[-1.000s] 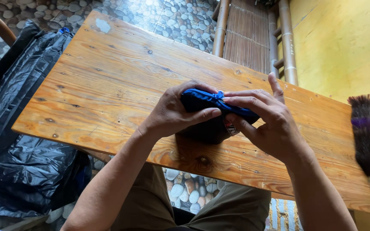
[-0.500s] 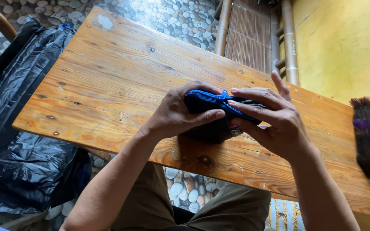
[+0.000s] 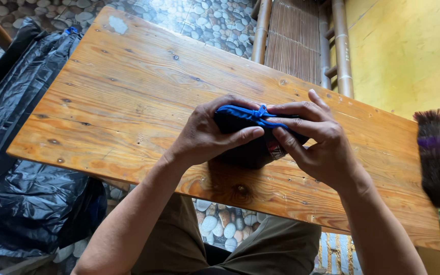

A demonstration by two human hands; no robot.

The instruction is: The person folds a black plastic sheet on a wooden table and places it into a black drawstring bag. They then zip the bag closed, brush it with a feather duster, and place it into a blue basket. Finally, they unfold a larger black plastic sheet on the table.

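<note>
A small dark pouch (image 3: 248,147) with a bright blue zipper rests on the wooden table (image 3: 128,102). My left hand (image 3: 204,135) grips the pouch's left end, thumb pressed along its front. My right hand (image 3: 319,145) holds its right end, with thumb and forefinger pinched at the blue zipper pull near the pouch's top middle. Both hands cover much of the pouch, so its inside is hidden.
A feather duster (image 3: 438,163) with dark plumes and a green-white handle lies at the table's right end. Black plastic sheeting (image 3: 21,168) is heaped to the left. Bamboo poles (image 3: 296,40) and a yellow wall (image 3: 408,51) stand behind; pebble flooring (image 3: 220,224) shows below.
Both hands stay on the pouch. The blue zipper pull has shifted slightly left along the top, and my right fingers have regripped around it.
</note>
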